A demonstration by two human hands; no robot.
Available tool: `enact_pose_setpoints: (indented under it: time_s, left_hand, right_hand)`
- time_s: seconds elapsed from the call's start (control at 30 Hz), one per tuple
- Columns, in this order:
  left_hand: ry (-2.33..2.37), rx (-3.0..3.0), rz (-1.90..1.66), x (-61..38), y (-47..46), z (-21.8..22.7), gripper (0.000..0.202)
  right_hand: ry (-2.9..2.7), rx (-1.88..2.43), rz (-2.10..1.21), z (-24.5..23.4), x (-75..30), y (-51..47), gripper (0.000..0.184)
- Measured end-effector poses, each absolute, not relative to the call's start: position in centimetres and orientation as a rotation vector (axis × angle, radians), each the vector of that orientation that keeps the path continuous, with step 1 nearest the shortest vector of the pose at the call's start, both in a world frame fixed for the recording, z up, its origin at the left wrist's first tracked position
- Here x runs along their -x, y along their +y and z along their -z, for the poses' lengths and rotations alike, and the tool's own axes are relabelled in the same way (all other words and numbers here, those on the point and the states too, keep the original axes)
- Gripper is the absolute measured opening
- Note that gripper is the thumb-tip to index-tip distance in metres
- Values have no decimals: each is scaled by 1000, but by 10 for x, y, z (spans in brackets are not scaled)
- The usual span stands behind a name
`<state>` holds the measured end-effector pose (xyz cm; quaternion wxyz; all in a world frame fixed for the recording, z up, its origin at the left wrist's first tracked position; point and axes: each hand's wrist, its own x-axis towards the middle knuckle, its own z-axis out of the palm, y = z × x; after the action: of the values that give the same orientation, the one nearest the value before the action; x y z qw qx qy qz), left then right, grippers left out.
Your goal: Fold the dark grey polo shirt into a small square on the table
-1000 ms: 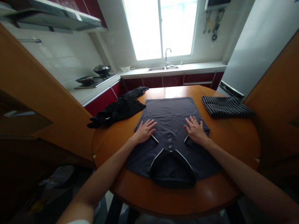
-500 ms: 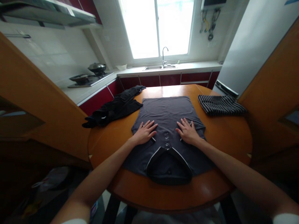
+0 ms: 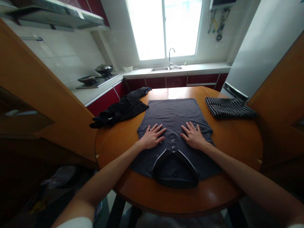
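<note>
A dark grey polo shirt (image 3: 174, 114) lies spread out on the round wooden table (image 3: 116, 139), its collar toward me and its hem at the far side. My left hand (image 3: 153, 136) rests flat on the left part of the chest, fingers spread. On the right part, my right hand (image 3: 193, 135) lies flat too, with its fingers apart. Between them runs the button placket, with two light buttons showing. The white-edged collar stands open near the table's front edge. Both hands partly cover white-trimmed sleeve edges.
Crumpled black clothing (image 3: 123, 106) lies at the table's left. A folded black-and-white striped cloth (image 3: 230, 107) is at the right. Beyond the table are a sink (image 3: 159, 69), a stove with pans (image 3: 95, 80) and a fridge (image 3: 263, 47).
The whole view has shifted slightly, so everything appears a little farther right. My hands stay flat on the shirt, the left one slightly nearer the placket.
</note>
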<state>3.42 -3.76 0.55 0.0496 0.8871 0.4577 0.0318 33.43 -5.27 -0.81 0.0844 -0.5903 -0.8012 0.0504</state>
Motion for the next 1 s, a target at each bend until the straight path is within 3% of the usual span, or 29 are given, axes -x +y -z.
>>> enact_pose_setpoints:
  time_s: [0.73,1.0]
  left_hand:
    - [1390,-2635,34,-35,-40,-21,68]
    - [1330,-2510,179,-13,-36,-34,94]
  right_hand:
    - [-2349,1818,-233,0,-334,-53,68]
    - [-2371,1767,-194,1,-333,-56,67]
